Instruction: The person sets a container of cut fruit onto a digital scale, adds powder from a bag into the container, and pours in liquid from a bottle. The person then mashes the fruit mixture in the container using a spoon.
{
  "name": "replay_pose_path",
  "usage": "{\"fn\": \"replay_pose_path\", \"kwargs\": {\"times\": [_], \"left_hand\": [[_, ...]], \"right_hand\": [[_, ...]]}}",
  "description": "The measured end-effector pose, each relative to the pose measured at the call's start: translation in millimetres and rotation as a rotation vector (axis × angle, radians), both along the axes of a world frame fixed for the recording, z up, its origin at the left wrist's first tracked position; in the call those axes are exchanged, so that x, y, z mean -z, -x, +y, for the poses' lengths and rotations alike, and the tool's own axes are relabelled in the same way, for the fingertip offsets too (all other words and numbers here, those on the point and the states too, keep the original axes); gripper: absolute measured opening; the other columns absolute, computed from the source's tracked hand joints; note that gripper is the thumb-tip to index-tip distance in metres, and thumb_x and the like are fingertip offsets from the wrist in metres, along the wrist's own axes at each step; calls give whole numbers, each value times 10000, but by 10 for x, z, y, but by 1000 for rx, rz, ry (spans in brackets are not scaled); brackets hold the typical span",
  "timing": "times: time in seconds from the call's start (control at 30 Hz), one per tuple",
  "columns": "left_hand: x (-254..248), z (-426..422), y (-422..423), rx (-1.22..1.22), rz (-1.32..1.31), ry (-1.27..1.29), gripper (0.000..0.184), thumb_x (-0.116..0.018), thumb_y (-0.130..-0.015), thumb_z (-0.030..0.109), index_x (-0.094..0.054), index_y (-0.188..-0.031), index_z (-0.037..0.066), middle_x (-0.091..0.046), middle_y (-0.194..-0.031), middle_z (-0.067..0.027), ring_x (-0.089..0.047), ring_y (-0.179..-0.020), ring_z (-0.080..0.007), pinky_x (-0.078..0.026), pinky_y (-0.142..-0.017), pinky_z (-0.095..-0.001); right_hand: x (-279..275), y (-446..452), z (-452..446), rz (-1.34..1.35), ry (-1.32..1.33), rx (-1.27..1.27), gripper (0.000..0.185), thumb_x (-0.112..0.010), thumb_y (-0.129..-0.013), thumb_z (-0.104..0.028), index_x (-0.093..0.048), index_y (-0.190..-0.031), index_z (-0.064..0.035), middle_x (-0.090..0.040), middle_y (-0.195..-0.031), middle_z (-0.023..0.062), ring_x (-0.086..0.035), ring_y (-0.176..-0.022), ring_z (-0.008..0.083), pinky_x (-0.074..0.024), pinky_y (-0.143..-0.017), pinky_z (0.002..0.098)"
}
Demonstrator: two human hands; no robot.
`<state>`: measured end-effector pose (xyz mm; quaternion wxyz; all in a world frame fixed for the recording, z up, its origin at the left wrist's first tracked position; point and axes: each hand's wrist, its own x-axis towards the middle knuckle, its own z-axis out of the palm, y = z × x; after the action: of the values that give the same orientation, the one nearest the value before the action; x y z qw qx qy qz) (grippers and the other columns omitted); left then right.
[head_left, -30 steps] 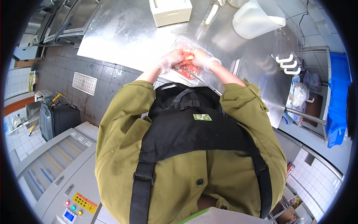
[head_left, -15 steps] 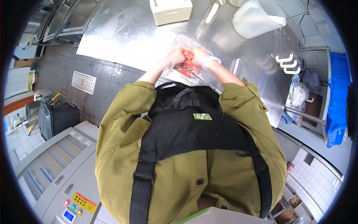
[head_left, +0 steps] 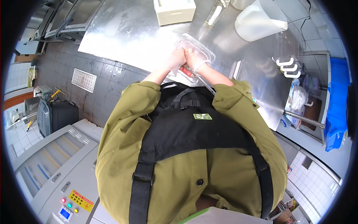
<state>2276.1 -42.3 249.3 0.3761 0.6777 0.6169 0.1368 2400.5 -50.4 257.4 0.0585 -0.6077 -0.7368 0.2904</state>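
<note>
Left hand [head_left: 176, 59] and right hand [head_left: 195, 60], together over a clear tray [head_left: 200, 44]

Hands: two, in thin translucent gloves, fingers curled, knuckles touching. Whether anything is clasped inside them cannot be told.
Red pieces [head_left: 187, 71]: in the tray, directly below the hands and partly hidden by them; a patch shows on the side nearest the body.
Tray: rectangular, see-through, on the metal counter [head_left: 123, 31], close to its near edge.
Metal rod [head_left: 207, 85]: slender, slanting from the tray toward the body, beside the right wrist; its other end is hidden.
Beyond the tray, on the counter: one cream box [head_left: 176, 15]; one white handle [head_left: 214, 15]; one translucent pitcher [head_left: 253, 25], right of both.
</note>
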Motion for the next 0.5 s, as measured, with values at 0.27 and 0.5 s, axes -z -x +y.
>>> {"fn": "replay_pose_path", "kwargs": {"times": [0.27, 0.5], "left_hand": [[-431, -31, -128, 145, 170, 62, 282, -616, -707, 173, -644, -939, 14, -634, -895, -220, -627, -857, -333, -488, -746, -386], [-173, 121, -217, 234, 397, 99, 335, -684, -693, 286, -671, -950, 71, -636, -971, -188, -624, -910, -300, -479, -809, -379]], "right_hand": [[-41, -88, 41, -116, 44, -78, 412, -251, -938, -327, -449, -1090, 1, -558, -1054, 277, -561, -956, 400, -439, -837, 435], [40, -98, 77, 4, 171, 68, 521, -198, -943, -357, -503, -1118, 28, -543, -1115, 265, -519, -1047, 406, -415, -893, 438]]}}
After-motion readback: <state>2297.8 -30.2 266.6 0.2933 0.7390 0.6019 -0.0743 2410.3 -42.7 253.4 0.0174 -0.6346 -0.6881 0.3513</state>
